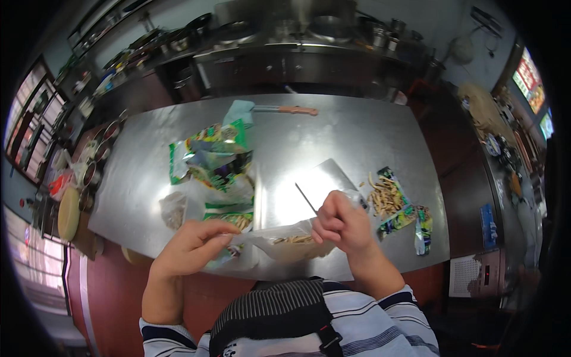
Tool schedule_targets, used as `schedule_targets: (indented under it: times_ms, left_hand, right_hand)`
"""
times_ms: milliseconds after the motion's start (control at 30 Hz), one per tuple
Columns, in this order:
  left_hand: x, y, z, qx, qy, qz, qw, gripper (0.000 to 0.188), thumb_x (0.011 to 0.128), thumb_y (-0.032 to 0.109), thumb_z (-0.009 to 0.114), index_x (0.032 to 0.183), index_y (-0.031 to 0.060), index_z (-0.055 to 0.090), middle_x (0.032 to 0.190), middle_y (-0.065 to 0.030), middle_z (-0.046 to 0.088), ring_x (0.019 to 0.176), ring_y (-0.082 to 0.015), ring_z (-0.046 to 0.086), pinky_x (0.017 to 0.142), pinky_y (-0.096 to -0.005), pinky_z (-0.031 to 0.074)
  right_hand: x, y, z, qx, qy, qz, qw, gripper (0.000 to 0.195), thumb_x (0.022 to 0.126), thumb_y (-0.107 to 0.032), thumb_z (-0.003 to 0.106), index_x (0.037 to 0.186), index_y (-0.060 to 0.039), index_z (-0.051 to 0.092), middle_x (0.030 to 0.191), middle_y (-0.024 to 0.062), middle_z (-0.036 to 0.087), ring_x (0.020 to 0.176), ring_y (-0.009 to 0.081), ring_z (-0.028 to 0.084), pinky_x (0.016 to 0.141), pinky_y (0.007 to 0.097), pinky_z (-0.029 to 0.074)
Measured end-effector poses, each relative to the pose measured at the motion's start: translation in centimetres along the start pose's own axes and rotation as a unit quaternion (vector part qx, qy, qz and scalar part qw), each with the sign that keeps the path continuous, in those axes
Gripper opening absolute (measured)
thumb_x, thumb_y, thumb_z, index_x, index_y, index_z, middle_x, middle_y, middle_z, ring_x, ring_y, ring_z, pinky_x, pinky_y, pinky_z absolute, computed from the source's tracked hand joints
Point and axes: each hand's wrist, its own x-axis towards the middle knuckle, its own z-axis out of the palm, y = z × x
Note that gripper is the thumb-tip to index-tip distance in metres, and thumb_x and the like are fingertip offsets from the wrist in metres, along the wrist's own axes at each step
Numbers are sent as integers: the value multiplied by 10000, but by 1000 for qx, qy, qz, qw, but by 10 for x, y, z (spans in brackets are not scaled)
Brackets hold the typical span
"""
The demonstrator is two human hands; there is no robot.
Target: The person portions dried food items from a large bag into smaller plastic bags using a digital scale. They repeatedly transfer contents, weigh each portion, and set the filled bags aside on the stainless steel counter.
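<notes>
My left hand (196, 247) pinches the left edge of a clear plastic bag (267, 243) between thumb and fingers. Inside the bag lie pale brown strips (292, 240), perhaps dried food. At the bag's right side, my right hand (341, 223) is curled tight around its edge. A thin dark rod-like object (306, 196) juts up-left from beside the right fingers; whether they hold it is hidden. Just left of the bag, green printed food packets (223, 174) lie in a heap. To the right, brown strips (386, 198) lie on an opened printed packet (399, 221).
A light blue cloth (239, 112) covers the blade end of a wooden-handled knife (285, 109) on the steel table (357, 125). A small clear bag with brownish contents (173, 209) lies at the left. Metal bowls (91, 174) line the left side; woks (330, 29) stand on the far stove.
</notes>
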Motion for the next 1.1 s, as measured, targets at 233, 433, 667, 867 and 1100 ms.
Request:
schedule_targets:
  times_ms: [233, 433, 667, 867, 1100]
  left_hand:
    - [48, 21, 76, 277, -62, 233, 930, 139, 788, 101, 543, 919, 63, 570, 689, -166, 596, 646, -342, 589, 547, -426, 452]
    - [45, 4, 86, 356, 28, 216, 909, 200, 706, 20, 575, 903, 49, 574, 665, -137, 573, 624, -334, 571, 562, -406, 440]
    - [32, -31, 101, 181, 69, 123, 973, 173, 781, -13, 556, 954, -18, 560, 562, -47, 494, 489, -96, 480, 459, -245, 378]
    - [24, -64, 119, 94, 22, 85, 992, 144, 816, 39, 582, 934, -43, 597, 613, -74, 585, 534, -100, 534, 498, -232, 415]
    - [29, -59, 120, 170, 67, 132, 974, 75, 808, 38, 559, 773, -28, 564, 612, -120, 577, 541, -169, 567, 511, -279, 434]
  right_hand:
    - [-1, 33, 7, -702, 8, -18, 712, 135, 820, -201, 458, 900, -104, 507, 714, 153, 609, 691, 353, 597, 638, 431, 429]
    - [-21, 44, 8, -490, -120, 41, 862, 224, 840, -201, 450, 917, -12, 541, 701, 216, 575, 690, 401, 561, 652, 452, 439]
    - [-28, 89, -20, -435, -35, 15, 900, 263, 863, -205, 431, 852, 23, 561, 694, 242, 565, 693, 418, 560, 657, 449, 443]
    - [-27, 85, -10, -532, -115, 113, 831, 246, 832, -164, 471, 911, 39, 586, 803, 280, 586, 796, 433, 578, 695, 456, 454]
    - [-30, 91, -17, -492, -113, 47, 862, 252, 827, -183, 512, 865, 53, 593, 740, 247, 595, 691, 386, 594, 636, 414, 464]
